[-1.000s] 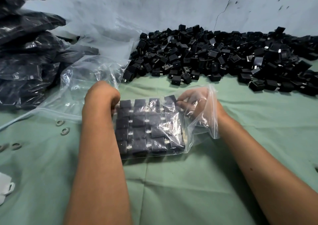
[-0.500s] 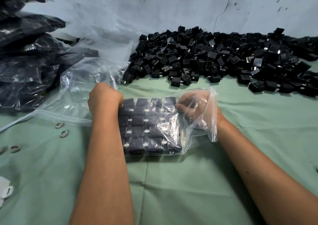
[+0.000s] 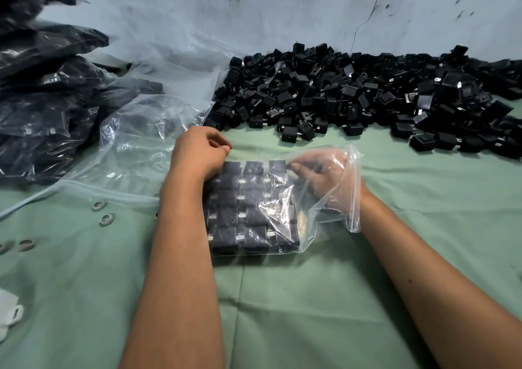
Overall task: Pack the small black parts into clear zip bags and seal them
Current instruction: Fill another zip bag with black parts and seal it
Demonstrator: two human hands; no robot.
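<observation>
A clear zip bag lies on the green cloth, its open mouth to the right. Inside it, small black parts are packed in neat rows. My left hand rests on the bag's far left corner with curled fingers, and thumb and forefinger seem to pinch the film there. My right hand is inside the bag, its fingertips touching the last part in the far row. A big heap of loose black parts lies along the wall beyond.
Filled bags of black parts are stacked at the left. Empty clear bags lie next to them. A few metal washers sit on the cloth at the left, and a white object lies at the left edge.
My right hand has pushed a black part into the far row and now only touches it. My left hand has shifted toward the bag's far corner, its fingers now showing.
</observation>
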